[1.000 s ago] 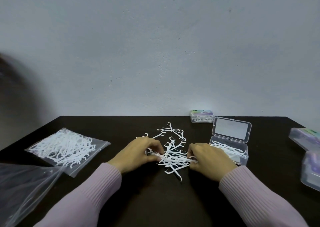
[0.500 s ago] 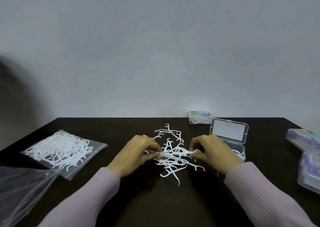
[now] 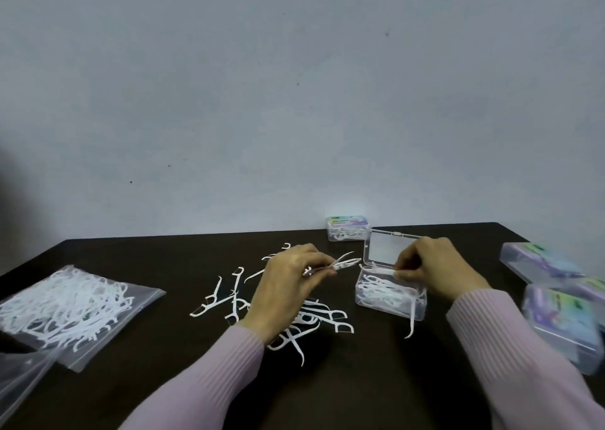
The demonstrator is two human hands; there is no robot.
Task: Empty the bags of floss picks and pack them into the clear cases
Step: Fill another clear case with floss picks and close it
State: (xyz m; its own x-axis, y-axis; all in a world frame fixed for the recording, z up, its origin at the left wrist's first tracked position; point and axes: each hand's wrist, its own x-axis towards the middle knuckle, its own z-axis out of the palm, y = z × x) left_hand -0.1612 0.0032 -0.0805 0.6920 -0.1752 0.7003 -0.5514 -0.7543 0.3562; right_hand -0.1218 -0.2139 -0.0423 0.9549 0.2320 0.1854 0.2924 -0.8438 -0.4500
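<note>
We look down at a dark table (image 3: 360, 380) set against a pale wall. Our left hand (image 3: 288, 285) hovers above a loose scatter of white floss picks (image 3: 314, 318) and pinches a small bundle of picks (image 3: 340, 262) between thumb and fingertips. The bundle's long axis runs nearly level, tilting slightly upward — its pointed ends aim rightward toward the open clear case (image 3: 389, 295).

That case sits just right of the left hand, its lid standing open behind it. Our right hand (image 3: 432, 272) rests over the case's far edge, fingers curled and pinching picks at the rim. More picks lie inside, mostly lengthwise along the case, and one pick (image 3: 411, 321) hangs over the near wall, its tip pointing down to the table.

Beyond both hands, a closed case of picks (image 3: 348, 228) carries a coloured label; its writing is too small to read. Right of the right hand sit blurred closed cases (image 3: 556, 315) with purple-green labels, also unreadable.

Well left of the left hand lies a clear bag full of picks (image 3: 75, 305), with an empty bag (image 3: 19, 383) nearer us.
</note>
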